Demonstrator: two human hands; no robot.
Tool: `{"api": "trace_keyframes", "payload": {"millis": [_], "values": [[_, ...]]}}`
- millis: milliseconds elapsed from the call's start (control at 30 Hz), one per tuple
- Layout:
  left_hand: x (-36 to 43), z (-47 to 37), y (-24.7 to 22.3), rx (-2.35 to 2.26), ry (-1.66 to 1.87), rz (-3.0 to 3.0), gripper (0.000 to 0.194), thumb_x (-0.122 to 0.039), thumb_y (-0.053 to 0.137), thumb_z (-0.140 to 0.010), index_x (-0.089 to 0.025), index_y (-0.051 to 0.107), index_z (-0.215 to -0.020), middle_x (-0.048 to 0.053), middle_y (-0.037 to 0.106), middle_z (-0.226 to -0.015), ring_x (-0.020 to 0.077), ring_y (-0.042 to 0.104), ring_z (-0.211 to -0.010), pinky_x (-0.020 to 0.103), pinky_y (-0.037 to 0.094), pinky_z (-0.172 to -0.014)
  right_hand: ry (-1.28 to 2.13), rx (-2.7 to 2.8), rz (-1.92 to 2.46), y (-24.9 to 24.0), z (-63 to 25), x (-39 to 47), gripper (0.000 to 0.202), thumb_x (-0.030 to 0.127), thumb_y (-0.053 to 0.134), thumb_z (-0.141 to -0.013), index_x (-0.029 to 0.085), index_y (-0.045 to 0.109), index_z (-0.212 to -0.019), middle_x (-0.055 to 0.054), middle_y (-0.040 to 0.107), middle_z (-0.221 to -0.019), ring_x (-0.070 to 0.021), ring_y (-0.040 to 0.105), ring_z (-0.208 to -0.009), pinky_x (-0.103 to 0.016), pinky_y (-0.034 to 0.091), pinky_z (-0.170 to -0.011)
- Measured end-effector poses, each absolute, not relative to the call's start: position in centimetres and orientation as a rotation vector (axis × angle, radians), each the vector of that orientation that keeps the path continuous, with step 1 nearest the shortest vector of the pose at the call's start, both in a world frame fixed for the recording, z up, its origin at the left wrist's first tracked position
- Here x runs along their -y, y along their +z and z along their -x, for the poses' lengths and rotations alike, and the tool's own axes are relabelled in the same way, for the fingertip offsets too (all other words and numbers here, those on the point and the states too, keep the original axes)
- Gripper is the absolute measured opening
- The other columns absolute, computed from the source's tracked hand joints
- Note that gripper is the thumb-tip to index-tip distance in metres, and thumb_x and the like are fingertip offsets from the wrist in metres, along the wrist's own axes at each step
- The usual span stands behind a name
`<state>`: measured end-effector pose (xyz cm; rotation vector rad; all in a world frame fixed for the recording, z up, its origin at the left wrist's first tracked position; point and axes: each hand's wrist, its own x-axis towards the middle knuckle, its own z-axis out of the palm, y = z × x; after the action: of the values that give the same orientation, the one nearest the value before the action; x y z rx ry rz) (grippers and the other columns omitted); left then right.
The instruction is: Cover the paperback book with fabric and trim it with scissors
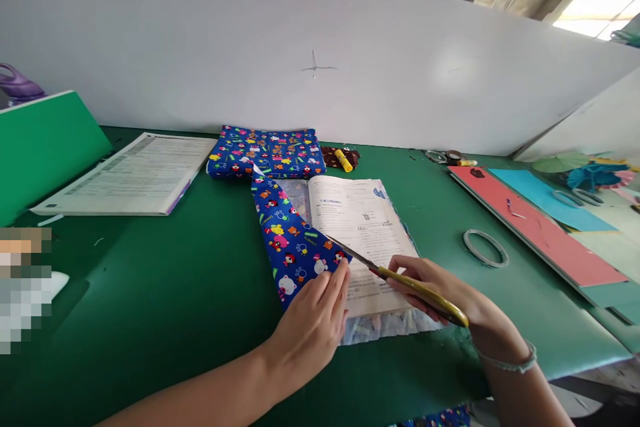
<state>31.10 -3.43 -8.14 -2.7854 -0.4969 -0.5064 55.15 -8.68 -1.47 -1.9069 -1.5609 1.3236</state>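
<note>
An open book [357, 233] with printed pages lies on a sheet of blue cartoon-print cloth [280, 230], whose pale reverse side shows along the book's right and lower edges. On the left the cloth is folded up, print side showing, partly over the book. My left hand [315, 313] has its fingers closed at the corner of this flap; its thumb is mostly hidden. My right hand [440, 293] holds a pair of scissors [423, 293] with yellow-gold handles. The blades point up and left, with the tips by the flap's edge; whether they are parted I cannot tell.
Behind lies a folded bundle of the same print [270, 150], beside a yellow glue stick [343, 160]. A thick book [130, 177] is at left. A tape roll [485, 248] and red card [540, 227] are at right. A white partition [225, 40] rises behind.
</note>
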Motion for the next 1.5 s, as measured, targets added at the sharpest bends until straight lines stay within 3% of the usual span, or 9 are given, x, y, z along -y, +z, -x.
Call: {"api": "trace_keyframes", "payload": {"millis": [133,333,467,567,733,867,1067,1367,1500], "values": [[3.3,-31.1,-8.4,0.442,-0.521,2.81,0.043,-0.015,0.039,-0.095,0.002,0.047,-0.133,0.018,0.051,-0.14,0.0278,0.057,-0.111,0.038,0.047,-0.089,1.458,1.349,1.797,-1.8,-54.4,8.7,0.038,0.06,0.05,-0.085,0.022,0.045,-0.081,0.005,0.048,-0.053,-0.0076,0.039,-0.039,-0.022,0.029,-0.034],[3.4,-31.2,-8.8,0.441,-0.584,2.843,0.045,-0.011,0.047,-0.089,-0.001,0.048,-0.133,0.018,0.054,-0.136,0.0272,0.057,-0.106,0.039,0.048,-0.087,1.161,1.379,1.741,-4.4,-51.9,5.5,0.031,0.039,0.063,-0.078,0.022,0.043,-0.095,-0.001,0.065,-0.079,-0.0119,0.056,-0.057,-0.025,0.042,-0.049],[2.7,-30.7,-7.7,0.389,-0.898,2.97,0.027,-0.009,0.046,-0.087,-0.007,0.062,-0.108,0.013,0.068,-0.106,0.0235,0.061,-0.094,0.036,0.05,-0.083,0.952,1.459,1.76,-6.0,-49.7,3.6,0.032,0.027,0.064,-0.071,0.02,0.045,-0.097,-0.001,0.062,-0.077,-0.0158,0.056,-0.07,-0.03,0.043,-0.062],[-0.3,-30.2,-6.5,0.524,-1.216,3.091,0.02,-0.008,0.042,-0.087,-0.013,0.061,-0.09,0.008,0.066,-0.086,0.018,0.061,-0.084,0.031,0.051,-0.078,0.948,1.443,1.653,-6.0,-49.0,2.7,0.033,0.03,0.062,-0.071,0.02,0.044,-0.097,0.0,0.06,-0.074,-0.0161,0.055,-0.069,-0.03,0.042,-0.062],[-7.6,-30.4,-6.7,0.707,-0.868,3.003,0.029,-0.019,0.042,-0.094,-0.019,0.056,-0.12,0.01,0.061,-0.121,0.0262,0.052,-0.12,0.052,0.035,-0.107,0.891,1.406,1.682,-5.5,-50.4,1.7,0.033,0.035,0.062,-0.071,0.02,0.045,-0.095,0.002,0.057,-0.07,-0.0156,0.052,-0.065,-0.029,0.039,-0.058],[-10.1,-30.3,-7.7,0.624,-0.629,3.039,0.039,-0.039,0.046,-0.095,-0.02,0.052,-0.129,0.009,0.063,-0.116,0.0263,0.057,-0.112,0.063,0.015,-0.112,0.787,1.366,1.752,-5.6,-51.2,1.8,0.037,0.043,0.064,-0.073,0.021,0.044,-0.095,0.003,0.055,-0.069,-0.0155,0.051,-0.064,-0.029,0.04,-0.058],[-9.5,-29.7,-7.0,0.665,-0.719,3.083,0.023,-0.031,0.048,-0.093,-0.018,0.066,-0.086,0.004,0.064,-0.086,0.0206,0.059,-0.09,0.052,0.031,-0.104,0.929,1.406,1.727,-5.2,-49.5,3.2,0.039,0.046,0.063,-0.075,0.022,0.04,-0.095,0.002,0.054,-0.07,-0.0149,0.048,-0.064,-0.03,0.04,-0.06],[-8.7,-27.6,-5.9,0.84,-1.2,3.265,0.02,-0.032,0.056,-0.089,-0.019,0.06,-0.075,0.0,0.064,-0.078,0.015,0.06,-0.077,0.045,0.029,-0.111,1.049,1.414,1.525,-4.5,-49.7,0.1,0.037,0.037,0.064,-0.073,0.021,0.042,-0.097,0.0,0.058,-0.079,-0.0157,0.054,-0.073,-0.03,0.043,-0.064],[-9.2,-27.4,-6.5,1.036,-1.464,3.205,0.019,-0.034,0.057,-0.086,-0.019,0.062,-0.075,0.001,0.067,-0.075,0.0169,0.064,-0.076,0.036,0.045,-0.097,0.926,1.506,1.56,-3.8,-50.7,-1.6,0.04,0.041,0.07,-0.07,0.02,0.047,-0.095,0.001,0.056,-0.072,-0.014,0.05,-0.068,-0.029,0.04,-0.061]]}}
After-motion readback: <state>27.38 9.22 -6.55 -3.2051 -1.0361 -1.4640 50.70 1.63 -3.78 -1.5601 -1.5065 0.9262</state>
